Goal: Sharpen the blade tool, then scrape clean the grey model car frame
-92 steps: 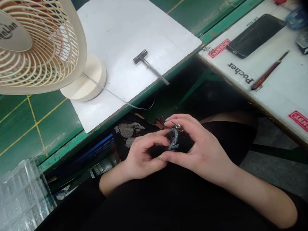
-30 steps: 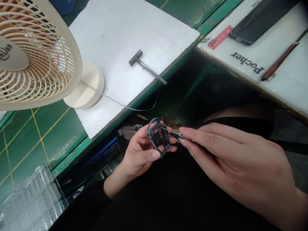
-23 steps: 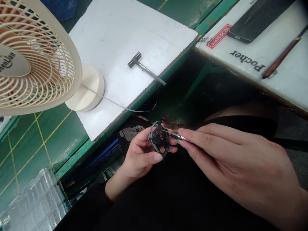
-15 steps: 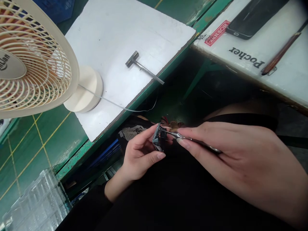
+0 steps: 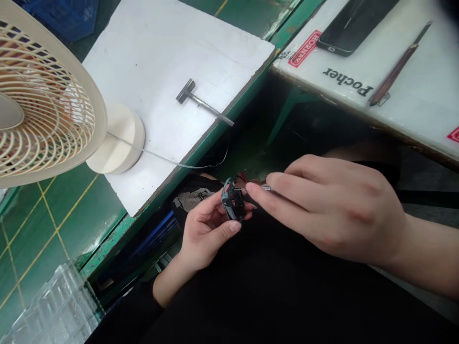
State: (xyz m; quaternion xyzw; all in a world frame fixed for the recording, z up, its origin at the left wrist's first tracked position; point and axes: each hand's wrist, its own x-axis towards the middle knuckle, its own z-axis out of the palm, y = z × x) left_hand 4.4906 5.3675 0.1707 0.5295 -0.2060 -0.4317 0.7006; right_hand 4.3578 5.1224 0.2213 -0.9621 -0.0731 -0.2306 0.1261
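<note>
Over my lap, below the bench edge, my left hand (image 5: pixel 204 229) pinches a small dark grey frame-like part (image 5: pixel 231 200) between thumb and fingertips. My right hand (image 5: pixel 333 210) is closed round a thin metal tool (image 5: pixel 266 188), most of it hidden in the fingers; its short visible tip points left at the part. Both hands sit close together, fingertips nearly touching.
A cream desk fan (image 5: pixel 43 105) stands at the left on a white sheet (image 5: pixel 168 52) over the green bench. A T-handled metal tool (image 5: pixel 201 101) lies on the sheet. At right a white board (image 5: pixel 412 100) carries a black phone (image 5: pixel 353 21) and a brown-handled tool (image 5: pixel 394 71). Clear plastic trays (image 5: pixel 46 310) sit bottom left.
The part has turned edge-on in my left hand. My right hand moved left and rolled over, covering most of the thin tool. The view shifted slightly.
</note>
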